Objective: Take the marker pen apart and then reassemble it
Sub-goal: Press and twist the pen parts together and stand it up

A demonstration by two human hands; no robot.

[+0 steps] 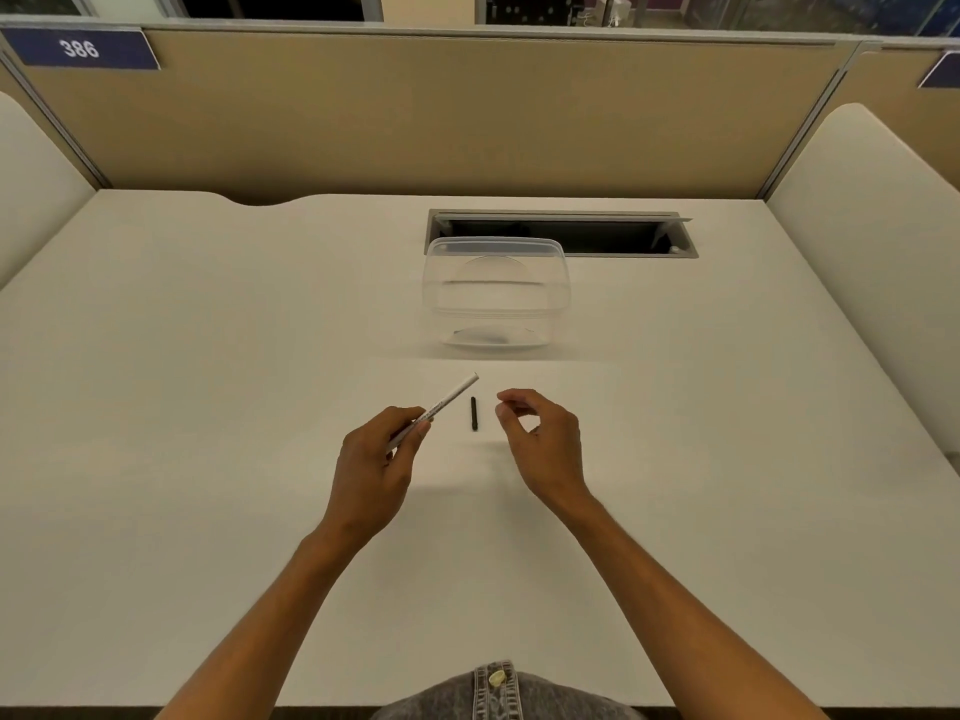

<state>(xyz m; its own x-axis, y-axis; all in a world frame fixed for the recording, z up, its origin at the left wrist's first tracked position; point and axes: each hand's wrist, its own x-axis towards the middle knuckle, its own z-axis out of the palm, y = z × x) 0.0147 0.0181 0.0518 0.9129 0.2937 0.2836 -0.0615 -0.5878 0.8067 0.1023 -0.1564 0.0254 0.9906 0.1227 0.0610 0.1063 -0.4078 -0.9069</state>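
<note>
Slim white marker barrel [451, 402] in left hand [382, 449], right hand [540, 439] loosely curled, empty, beside small black cap [474, 413].

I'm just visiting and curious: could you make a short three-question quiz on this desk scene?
1. True or false: the left hand holds the white marker barrel.
2. Where is the small black piece? A) in the clear container B) on the desk between the hands C) in the right hand
3. What number is on the blue sign?

Key: 1 true; 2 B; 3 386.
</note>
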